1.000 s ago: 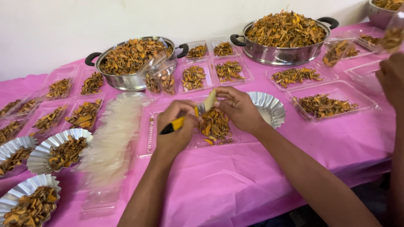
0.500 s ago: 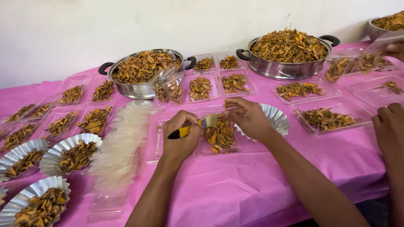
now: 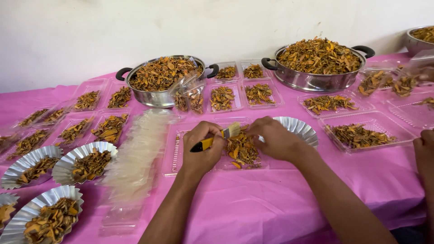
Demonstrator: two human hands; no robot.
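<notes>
Since half a second ago the two hands have barely shifted over the clear tray (image 3: pixel 181 156) — the camera has dipped a little, so the pots sit higher in view and the foil cups at the left show more fully.

The left hand (image 3: pixel 202 151) is closed around a small brush (image 3: pixel 216 138) with a yellow and black handle, its pale bristles pointing toward the heap of dried orange-brown slices (image 3: pixel 242 151) in the tray. The right hand (image 3: pixel 275 140) is curled over the far side of that heap, fingertips down among the pieces; whether it pinches any of them I cannot tell. An empty foil cup (image 3: pixel 302 131) lies just behind the right hand, touching or nearly touching the tray.

The risks I would judge from here are small ones. The slices are light and loose, so a firm sweep of the brush could flick some over the low rim onto the pink tablecloth (image 3: pixel 271 203). The left forearm lies just beside a long stack of clear bags (image 3: pixel 135 158) — a sideways nudge could fan them out or push them off the near edge. The foil cup is thin and would crumple or skid if the right wrist pressed back on it. Another person's hand (image 3: pixel 424 149) rests at the right edge, near enough to collide with if both reach for the same tray (image 3: pixel 393 131).
</notes>
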